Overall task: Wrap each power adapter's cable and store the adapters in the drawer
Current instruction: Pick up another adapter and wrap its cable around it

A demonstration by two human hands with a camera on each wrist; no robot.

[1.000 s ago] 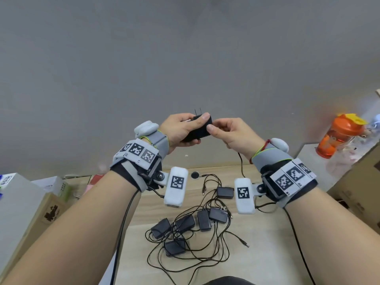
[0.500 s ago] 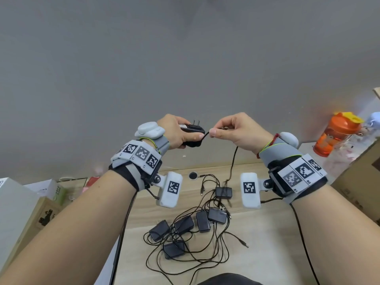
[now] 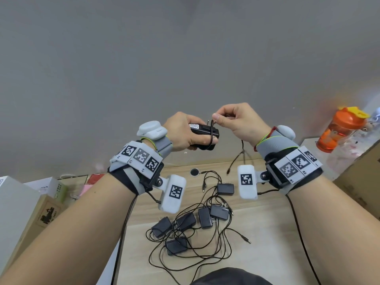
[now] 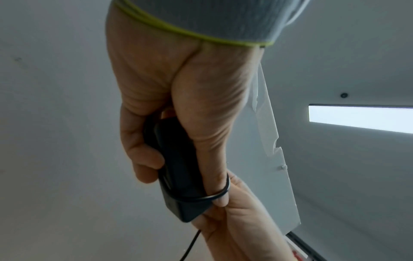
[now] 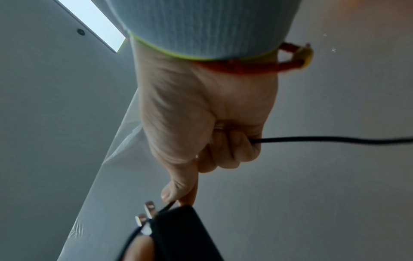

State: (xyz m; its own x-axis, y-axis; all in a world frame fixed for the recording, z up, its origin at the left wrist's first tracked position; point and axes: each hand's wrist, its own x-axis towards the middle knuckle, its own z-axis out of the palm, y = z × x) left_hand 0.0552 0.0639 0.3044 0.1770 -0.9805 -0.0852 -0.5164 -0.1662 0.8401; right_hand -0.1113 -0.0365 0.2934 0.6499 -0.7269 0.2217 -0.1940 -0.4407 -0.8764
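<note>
My left hand point(image 3: 185, 133) grips a black power adapter point(image 3: 203, 133) in the air above the desk, prongs pointing up; the same adapter point(image 4: 178, 169) shows in the left wrist view with one turn of cable over my thumb. My right hand point(image 3: 232, 118) pinches its thin black cable point(image 3: 211, 133) beside the prongs point(image 5: 147, 211), and the slack cable point(image 5: 324, 139) runs out through my curled fingers and hangs toward the desk. Several more black adapters point(image 3: 203, 220) lie below in a tangle of cords. No drawer is in view.
The light wooden desk point(image 3: 267, 233) meets a grey wall at the back. An orange bottle point(image 3: 339, 130) stands at the right on a white surface. Cardboard boxes point(image 3: 37, 214) crowd the left side, and another box point(image 3: 366, 173) sits at the right edge.
My right hand has carried the cable up and over the adapter, laying a turn around it. My left hand has tilted the adapter and stayed at about the same height.
</note>
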